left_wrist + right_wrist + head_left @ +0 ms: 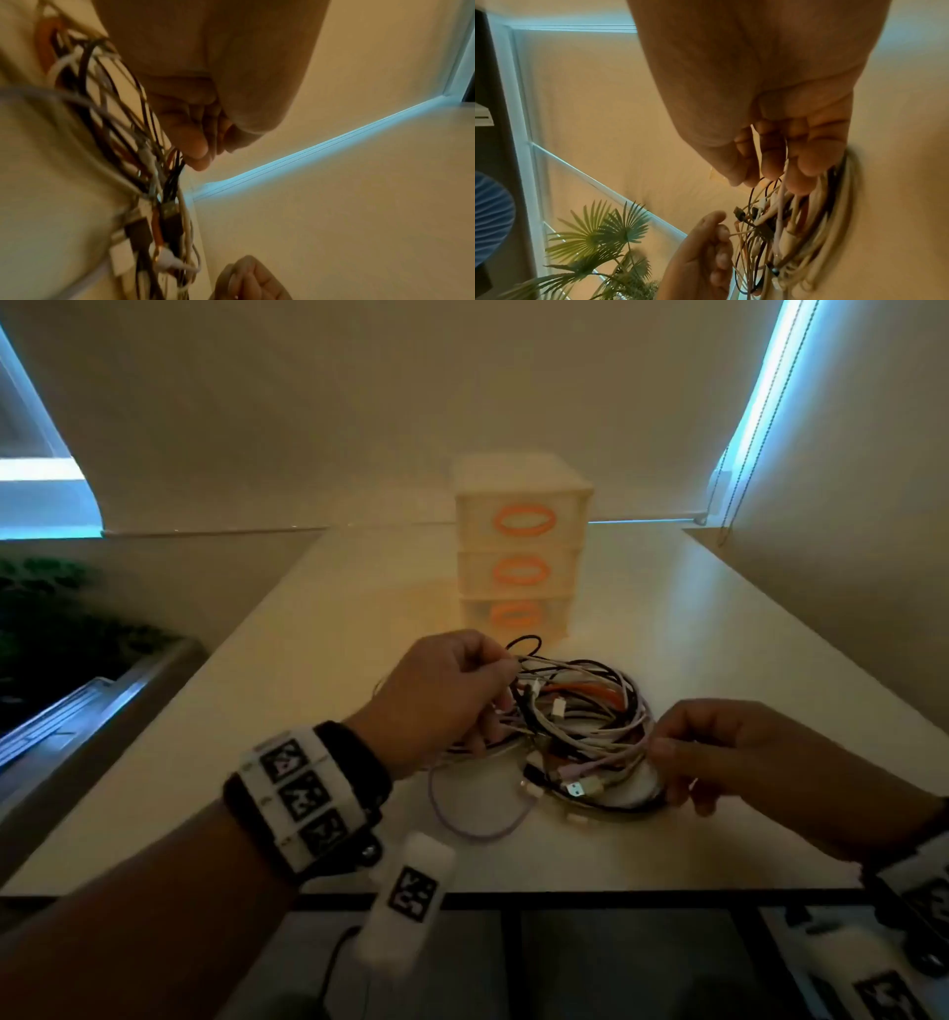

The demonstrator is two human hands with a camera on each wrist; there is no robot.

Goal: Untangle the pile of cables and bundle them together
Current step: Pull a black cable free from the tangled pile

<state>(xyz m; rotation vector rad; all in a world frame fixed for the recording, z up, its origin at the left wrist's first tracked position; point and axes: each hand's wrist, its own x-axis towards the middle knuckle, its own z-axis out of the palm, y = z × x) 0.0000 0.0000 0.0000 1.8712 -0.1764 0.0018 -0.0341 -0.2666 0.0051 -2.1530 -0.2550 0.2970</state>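
A tangled pile of cables in white, black, orange and pale pink lies on the white table, with loose plugs showing. My left hand grips several strands at the pile's left side; the cables run under its curled fingers. My right hand pinches pale pink and white strands at the pile's right edge, and the cables hang from its fingertips. A pink cable loop trails toward the table's near edge.
A small cream drawer unit with orange ring handles stands just behind the pile. The table's front edge is close below my wrists. A palm plant stands off to the left, window blinds behind.
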